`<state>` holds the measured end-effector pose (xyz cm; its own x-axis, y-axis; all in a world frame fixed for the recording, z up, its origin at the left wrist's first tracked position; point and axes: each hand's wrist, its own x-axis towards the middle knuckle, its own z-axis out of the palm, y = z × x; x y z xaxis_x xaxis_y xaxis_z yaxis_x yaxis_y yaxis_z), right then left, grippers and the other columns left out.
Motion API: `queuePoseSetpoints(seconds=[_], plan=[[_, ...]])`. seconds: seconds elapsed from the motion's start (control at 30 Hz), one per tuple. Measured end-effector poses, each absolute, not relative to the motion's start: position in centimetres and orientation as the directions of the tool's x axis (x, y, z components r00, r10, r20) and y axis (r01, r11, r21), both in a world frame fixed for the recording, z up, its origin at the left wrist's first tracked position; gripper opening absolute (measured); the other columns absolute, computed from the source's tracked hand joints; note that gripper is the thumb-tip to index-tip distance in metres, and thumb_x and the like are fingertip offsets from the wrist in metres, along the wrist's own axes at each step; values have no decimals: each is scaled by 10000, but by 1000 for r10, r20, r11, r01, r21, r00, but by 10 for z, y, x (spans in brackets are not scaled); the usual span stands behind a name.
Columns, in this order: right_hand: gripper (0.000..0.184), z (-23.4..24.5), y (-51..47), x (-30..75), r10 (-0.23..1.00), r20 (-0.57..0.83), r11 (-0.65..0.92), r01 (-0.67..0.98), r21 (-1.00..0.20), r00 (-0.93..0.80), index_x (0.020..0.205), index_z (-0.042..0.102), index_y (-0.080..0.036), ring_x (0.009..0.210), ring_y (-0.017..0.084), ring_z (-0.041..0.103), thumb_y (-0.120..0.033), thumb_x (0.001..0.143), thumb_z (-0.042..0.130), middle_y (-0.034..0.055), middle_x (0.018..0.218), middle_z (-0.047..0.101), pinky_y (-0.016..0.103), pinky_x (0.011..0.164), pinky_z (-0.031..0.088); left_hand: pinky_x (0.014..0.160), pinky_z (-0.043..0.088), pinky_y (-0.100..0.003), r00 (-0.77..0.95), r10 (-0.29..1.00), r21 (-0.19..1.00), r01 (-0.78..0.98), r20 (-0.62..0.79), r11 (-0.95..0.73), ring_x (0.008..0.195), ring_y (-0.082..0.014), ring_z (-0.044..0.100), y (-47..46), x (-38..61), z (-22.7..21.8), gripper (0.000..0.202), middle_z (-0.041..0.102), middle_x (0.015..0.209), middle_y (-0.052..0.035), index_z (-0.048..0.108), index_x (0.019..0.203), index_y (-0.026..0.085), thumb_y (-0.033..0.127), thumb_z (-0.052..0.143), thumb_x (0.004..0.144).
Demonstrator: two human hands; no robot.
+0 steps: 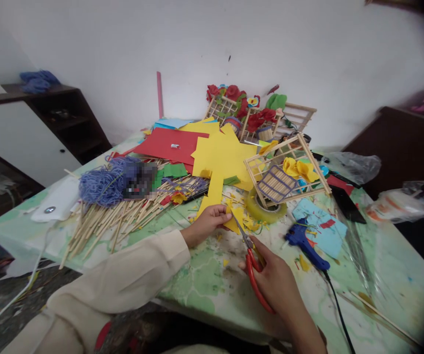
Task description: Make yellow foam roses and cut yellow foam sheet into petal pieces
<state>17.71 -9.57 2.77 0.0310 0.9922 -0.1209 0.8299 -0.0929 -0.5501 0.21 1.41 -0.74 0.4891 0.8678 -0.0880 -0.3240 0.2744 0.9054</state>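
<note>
My left hand (209, 224) pinches a small piece of yellow paper (233, 223) above the near middle of the table. In my right hand (276, 278) is a pair of scissors (256, 285) with red handles, its blades pointing up and left against the yellow piece. Just beyond the hands lies a large yellow sheet (221, 152) with jagged cut edges and a strip running toward my left hand. Small yellow scraps are strewn around the blades. A roll of clear yellowish tape (267, 211) lies right of the yellow piece.
Blue-purple yarn (103, 182) and many thin wooden sticks (101, 231) lie left. Right are a stick frame with yellow flowers (289, 172), a blue glue gun (307, 243) and light blue paper (329, 228). A red sheet (171, 142) and stick frames with red flowers (258, 120) stand behind.
</note>
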Motion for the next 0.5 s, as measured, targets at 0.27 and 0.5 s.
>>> queuePoseSetpoints(seconds=[0.27,0.5], plan=[[589,26,-92,173,991,-129,-108,819,-563,42,1318,499,-221,895,260,675,-420,770,581,92,1009,718,326,771,488,664,499,-250,476,874,886,-357,-101,297,684,-134,624,14,3,-4,318,662,783,-46,634,798,112,370,747,650],[565,24,-89,174,990,-138,-110,802,-586,34,1306,513,-242,861,233,680,-421,772,570,77,1139,674,300,731,489,654,487,-255,474,874,882,-358,-111,307,681,-136,616,15,2,-1,301,656,781,-47,623,782,115,366,737,662]])
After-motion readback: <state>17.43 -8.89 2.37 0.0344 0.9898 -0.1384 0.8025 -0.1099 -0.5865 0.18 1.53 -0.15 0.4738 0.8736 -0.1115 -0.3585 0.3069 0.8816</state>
